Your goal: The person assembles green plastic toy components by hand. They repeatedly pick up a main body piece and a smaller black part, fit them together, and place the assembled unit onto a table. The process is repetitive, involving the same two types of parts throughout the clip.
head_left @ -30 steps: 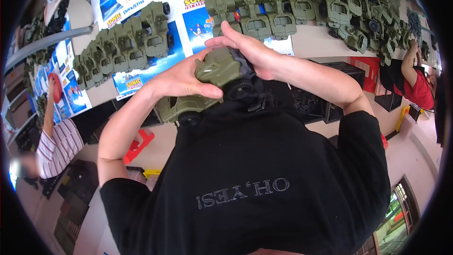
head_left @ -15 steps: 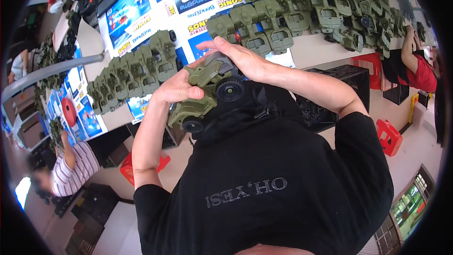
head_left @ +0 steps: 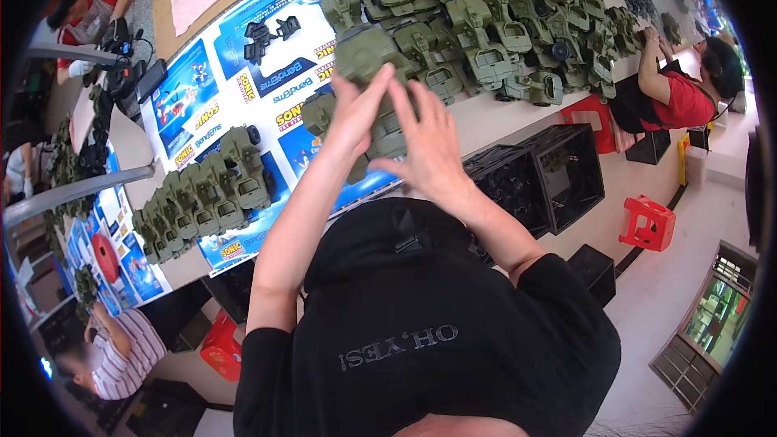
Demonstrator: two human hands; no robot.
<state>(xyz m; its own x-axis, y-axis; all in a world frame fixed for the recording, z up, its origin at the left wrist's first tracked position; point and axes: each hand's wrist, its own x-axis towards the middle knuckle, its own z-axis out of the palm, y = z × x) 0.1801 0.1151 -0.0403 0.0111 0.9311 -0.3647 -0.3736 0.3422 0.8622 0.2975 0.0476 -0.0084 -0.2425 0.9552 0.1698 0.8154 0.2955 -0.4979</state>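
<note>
A green toy vehicle body (head_left: pixel 368 50) lies beneath and just beyond my hands, at the near side of a row of similar bodies. My left hand (head_left: pixel 356 117) rests against it with fingers stretched forward, partly covering it. My right hand (head_left: pixel 433 146) is spread beside it, fingers apart and thumb pointing left. More of a green body (head_left: pixel 388 139) shows between the two hands. To the right sits the mass of green toy vehicle bodies (head_left: pixel 486 24), packed close together. Which parts my fingertips touch is hidden.
A row of green bodies (head_left: pixel 206 186) stands at the left on printed blue-and-white sheets (head_left: pixel 182 85). Small black parts (head_left: pixel 267 36) lie farther back. Black crates (head_left: pixel 566 178) and a red stool (head_left: pixel 647 224) are at the right. Other people work around the tables.
The green toy vehicle with black wheels, held against my front before, has left that spot. Both hands have reached forward over the table, and my right fingers have spread. The view has shifted.
</note>
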